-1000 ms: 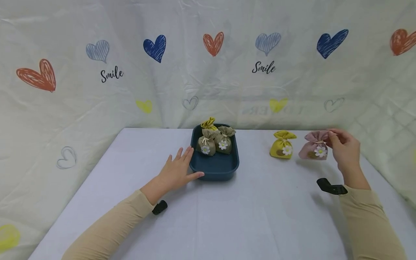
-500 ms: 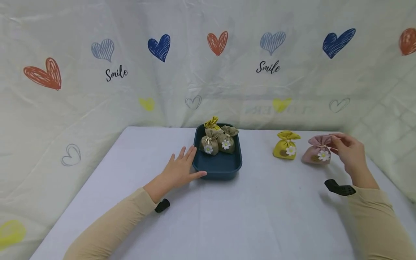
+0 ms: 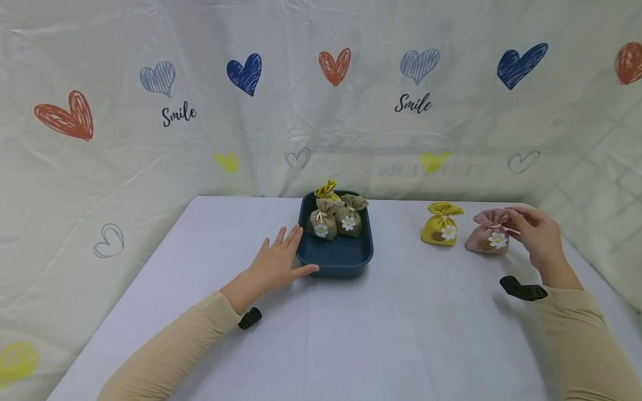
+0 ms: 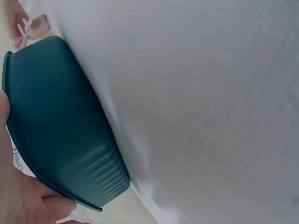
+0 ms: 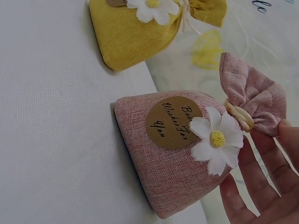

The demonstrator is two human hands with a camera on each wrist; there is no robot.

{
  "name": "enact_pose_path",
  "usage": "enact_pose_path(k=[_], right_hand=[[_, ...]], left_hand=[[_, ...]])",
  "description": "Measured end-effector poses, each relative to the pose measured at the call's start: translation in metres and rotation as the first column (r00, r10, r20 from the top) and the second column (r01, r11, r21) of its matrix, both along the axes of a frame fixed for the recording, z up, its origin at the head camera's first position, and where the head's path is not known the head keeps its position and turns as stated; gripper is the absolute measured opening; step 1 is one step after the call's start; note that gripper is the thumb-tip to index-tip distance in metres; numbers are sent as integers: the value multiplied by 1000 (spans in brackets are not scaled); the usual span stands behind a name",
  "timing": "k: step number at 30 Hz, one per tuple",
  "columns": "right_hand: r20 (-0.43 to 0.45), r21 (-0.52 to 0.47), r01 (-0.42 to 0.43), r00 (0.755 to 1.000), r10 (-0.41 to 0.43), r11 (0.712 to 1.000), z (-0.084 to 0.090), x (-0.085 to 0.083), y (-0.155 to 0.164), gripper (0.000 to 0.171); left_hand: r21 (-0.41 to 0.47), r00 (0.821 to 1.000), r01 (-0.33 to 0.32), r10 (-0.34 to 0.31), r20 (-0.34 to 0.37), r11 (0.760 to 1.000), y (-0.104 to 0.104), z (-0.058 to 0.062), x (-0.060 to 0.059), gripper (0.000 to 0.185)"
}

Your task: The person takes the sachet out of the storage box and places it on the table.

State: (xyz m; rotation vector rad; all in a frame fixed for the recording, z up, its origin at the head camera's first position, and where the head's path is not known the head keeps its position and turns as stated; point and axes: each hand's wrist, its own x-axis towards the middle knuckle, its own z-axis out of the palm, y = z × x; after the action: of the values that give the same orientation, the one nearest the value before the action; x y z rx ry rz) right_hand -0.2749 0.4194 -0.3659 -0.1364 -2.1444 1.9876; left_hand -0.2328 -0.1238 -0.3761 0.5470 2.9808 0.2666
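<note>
At the table's right, my right hand (image 3: 540, 236) pinches the gathered neck of a pink cloth drawstring pouch (image 3: 486, 238). The pouch sits on the table, and the right wrist view shows its white flower (image 5: 217, 139) and round brown label (image 5: 173, 122). Beside it on the left stands a yellow pouch (image 3: 439, 228). My left hand (image 3: 273, 264), fingers spread, rests against the left side and near corner of a dark teal tray (image 3: 335, 270). Two grey-brown pouches, the nearer one (image 3: 322, 223) and its neighbour (image 3: 349, 220), sit in the tray with a yellow pouch (image 3: 327, 190) behind them.
A white cloth covers the table (image 3: 401, 323). Behind it hangs a pale curtain (image 3: 361, 128) printed with hearts and words. A black wrist camera (image 3: 523, 289) is on the right wrist, another black camera (image 3: 249, 318) on the left.
My right hand has lowered the pink pouch slightly onto the table. The left hand stays at the tray. The head view has shifted a little.
</note>
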Motion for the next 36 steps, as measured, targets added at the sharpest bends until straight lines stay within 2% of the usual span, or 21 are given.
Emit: enact_pose_path(k=[5, 10, 15, 18, 27, 30, 33, 36], right_hand=[[35, 44, -6, 999, 4, 999, 1, 3, 5, 13], [37, 74, -45, 998, 42, 996, 4, 5, 10, 18], [54, 216, -42, 998, 31, 975, 5, 5, 11, 15], [52, 264, -52, 998, 39, 963, 6, 4, 12, 14], [58, 310, -155, 988, 144, 938, 13, 11, 17, 23], [58, 282, -182, 983, 172, 942, 17, 14, 19, 31], [39, 267, -177, 984, 173, 947, 20, 16, 20, 34], [18, 260, -124, 992, 124, 958, 21, 18, 21, 31]], left_hand=[[5, 1000, 0, 0, -1, 1000, 0, -1, 0, 104], [11, 1000, 4, -4, -4, 1000, 1, -2, -1, 105], [12, 1000, 8, -8, -6, 1000, 1, -3, -1, 104], [9, 1000, 4, -4, -5, 1000, 1, -2, -1, 105], [-12, 1000, 0, 0, 8, 1000, 1, -2, 0, 105], [-14, 1000, 2, -2, 6, 1000, 1, -2, 0, 105], [-20, 1000, 0, 0, 1, 1000, 1, -2, 0, 105], [-16, 1000, 0, 0, 1, 1000, 1, -1, 0, 104]])
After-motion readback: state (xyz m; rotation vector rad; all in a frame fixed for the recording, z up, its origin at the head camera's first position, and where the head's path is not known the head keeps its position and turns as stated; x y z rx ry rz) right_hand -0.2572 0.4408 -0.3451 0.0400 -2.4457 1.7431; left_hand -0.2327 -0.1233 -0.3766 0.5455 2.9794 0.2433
